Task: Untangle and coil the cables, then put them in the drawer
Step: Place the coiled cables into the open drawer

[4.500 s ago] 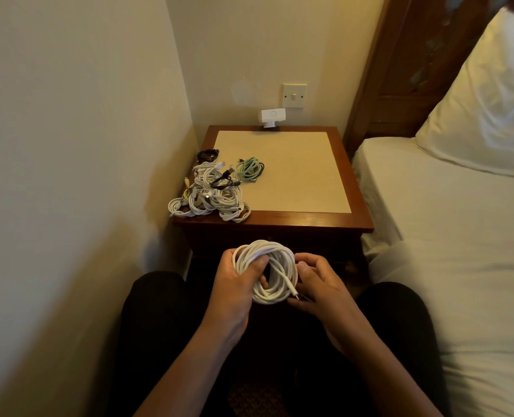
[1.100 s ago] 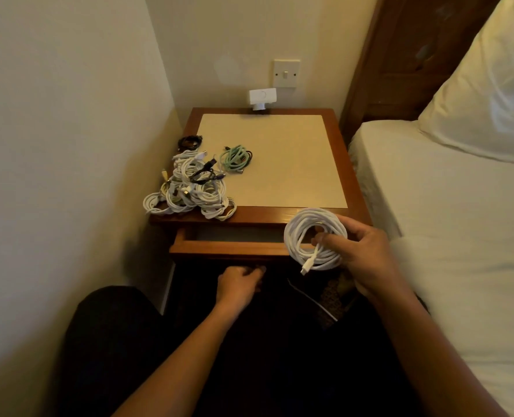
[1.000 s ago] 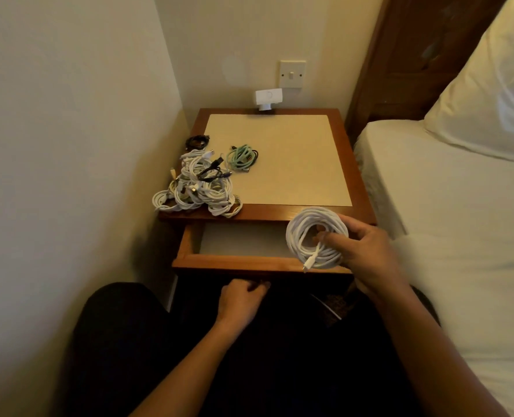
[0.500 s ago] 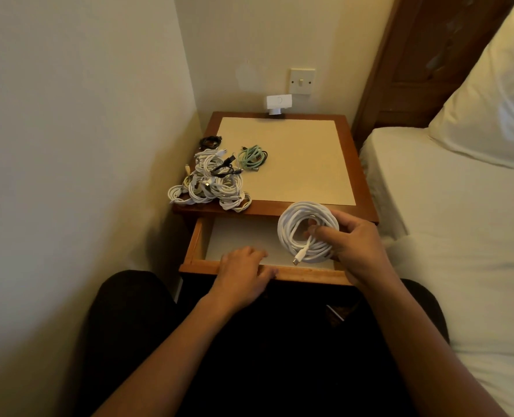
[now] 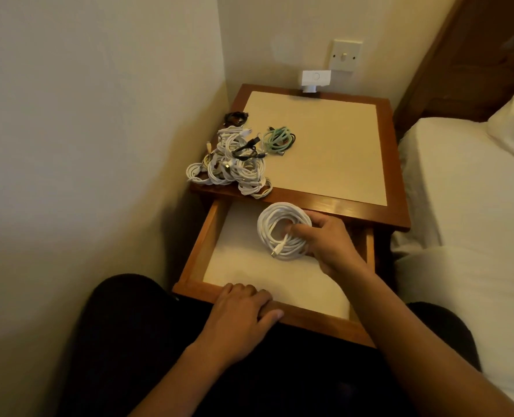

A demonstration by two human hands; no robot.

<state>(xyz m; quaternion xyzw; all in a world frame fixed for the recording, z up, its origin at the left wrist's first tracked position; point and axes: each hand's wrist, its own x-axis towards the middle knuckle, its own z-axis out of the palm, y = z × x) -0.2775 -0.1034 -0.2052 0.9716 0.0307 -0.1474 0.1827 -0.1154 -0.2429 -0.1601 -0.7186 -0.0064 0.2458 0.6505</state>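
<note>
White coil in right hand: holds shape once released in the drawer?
Probably floppy: no tie shows, only the right hand pins the white coil together. Likely slackens on release; its plug end hangs free. The drawer should contain it.

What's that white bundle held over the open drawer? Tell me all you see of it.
It is a white cable wound into a round coil of many loops, smooth like plastic. One end with a small plug lies across its lower part. The right hand grips its right side, fingers through the middle, holding it within the open drawer. Whether it touches the drawer's pale lining is unclear.
</note>
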